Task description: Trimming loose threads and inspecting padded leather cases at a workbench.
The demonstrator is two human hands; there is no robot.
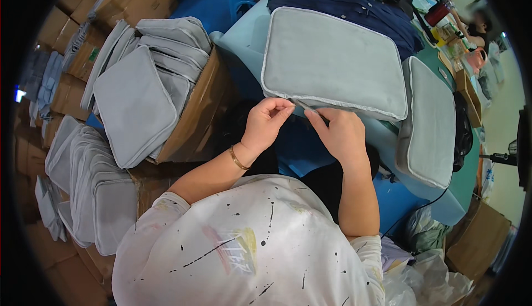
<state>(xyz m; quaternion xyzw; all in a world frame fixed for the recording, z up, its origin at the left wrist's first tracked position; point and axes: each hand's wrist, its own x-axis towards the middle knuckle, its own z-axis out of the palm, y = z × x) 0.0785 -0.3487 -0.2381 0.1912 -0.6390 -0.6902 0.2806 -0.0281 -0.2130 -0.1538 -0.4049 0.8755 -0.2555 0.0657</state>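
A grey rectangular cushion [335, 62] with pale piping lies flat at the table's near edge. At its near left edge, my left hand [265, 122] pinches thumb and forefinger together; what lies between them is too small to tell, perhaps a thread end. My right hand [342, 134] is closed round a slim metal tool [303, 105] that looks like thread snips, most of it hidden in the fingers. Its tip points at my left fingertips, just by the piped seam. A second grey cushion [429, 123] leans beside the first, on the right.
On the left, a cardboard box [202, 112] is packed with similar grey cushions [136, 106], and another stack [91, 184] stands nearer. Dark blue cloth [343, 12] lies behind on the table. Clear plastic bags [432, 273] lie at lower right. Another person [476, 29] sits at far right.
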